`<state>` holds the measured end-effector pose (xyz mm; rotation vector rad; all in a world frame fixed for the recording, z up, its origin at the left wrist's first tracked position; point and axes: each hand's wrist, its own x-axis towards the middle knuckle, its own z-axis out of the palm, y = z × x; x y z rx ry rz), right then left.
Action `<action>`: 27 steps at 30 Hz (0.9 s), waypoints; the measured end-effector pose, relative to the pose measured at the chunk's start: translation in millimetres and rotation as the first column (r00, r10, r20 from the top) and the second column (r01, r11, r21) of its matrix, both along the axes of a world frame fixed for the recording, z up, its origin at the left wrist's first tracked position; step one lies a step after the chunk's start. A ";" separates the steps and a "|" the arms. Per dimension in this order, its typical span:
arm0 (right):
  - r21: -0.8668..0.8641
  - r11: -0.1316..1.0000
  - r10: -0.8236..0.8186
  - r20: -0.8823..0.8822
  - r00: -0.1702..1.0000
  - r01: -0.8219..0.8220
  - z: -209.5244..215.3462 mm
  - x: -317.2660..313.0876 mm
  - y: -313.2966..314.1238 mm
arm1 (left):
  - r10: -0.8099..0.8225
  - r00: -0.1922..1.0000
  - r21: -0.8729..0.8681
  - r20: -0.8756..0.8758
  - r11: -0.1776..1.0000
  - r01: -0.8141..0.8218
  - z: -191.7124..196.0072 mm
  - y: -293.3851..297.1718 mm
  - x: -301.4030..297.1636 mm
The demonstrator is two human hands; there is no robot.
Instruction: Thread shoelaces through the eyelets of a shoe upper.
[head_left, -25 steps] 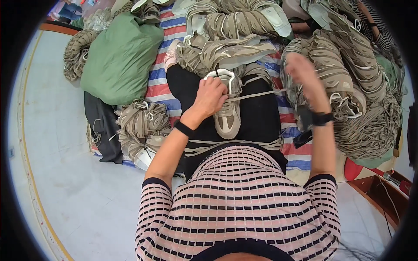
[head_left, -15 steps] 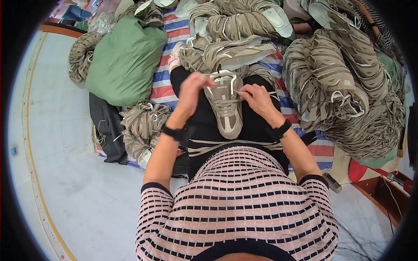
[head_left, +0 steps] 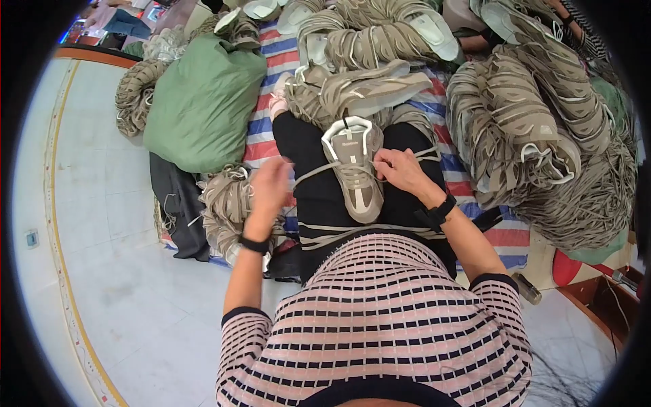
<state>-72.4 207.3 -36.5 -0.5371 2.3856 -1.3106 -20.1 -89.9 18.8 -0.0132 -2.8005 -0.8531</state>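
A taupe and beige sneaker (head_left: 363, 203) rests between my black-clad thighs, toe toward me, its white-lined opening facing away. Flat beige laces cross its tongue. At the sneaker's right eyelet edge, my right hand (head_left: 403, 169) is closed in a pinch on the shoelace; the fingertips hide the exact grip. My left hand (head_left: 270, 186) is off to the left, above my thigh, its fingers smeared by motion. From the sneaker's left side a loose lace (head_left: 315, 173) runs over my thigh toward that hand. Whether the fingers hold it does not show.
Bundled taupe shoe uppers (head_left: 519, 102) and a heap of laces (head_left: 583, 197) lie at the right. More uppers (head_left: 373, 88) lie beyond my lap on a striped sheet (head_left: 264, 136). A green sack (head_left: 207, 102) stands at the left. Part of another person's arm (head_left: 569, 24) shows at the far right.
My left hand has swung left and toward me, away from the sneaker, and a lace now stretches out on that side. My right hand has come slightly nearer me, staying at the sneaker's edge.
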 end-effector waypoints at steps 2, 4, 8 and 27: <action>0.049 0.999 -0.009 -0.127 0.992 0.015 -1.3 -0.5 -8.6 | -0.239 0.963 0.026 -0.128 0.970 0.244 -17.4 40.5 -18.7; -0.019 1.000 -0.002 0.102 0.995 0.004 -2.2 -6.8 -7.2 | -0.353 0.932 -0.148 -0.078 0.929 0.339 -35.9 78.1 -37.5; -0.029 0.995 -0.077 0.329 0.941 0.091 -13.6 -13.7 -14.9 | -0.529 0.848 -0.194 0.004 0.832 0.520 -64.3 105.3 -52.6; 0.176 0.955 0.294 -0.481 0.826 -0.237 9.6 -35.8 6.1 | -0.653 0.756 -0.160 0.045 0.742 0.651 -45.6 95.2 -63.7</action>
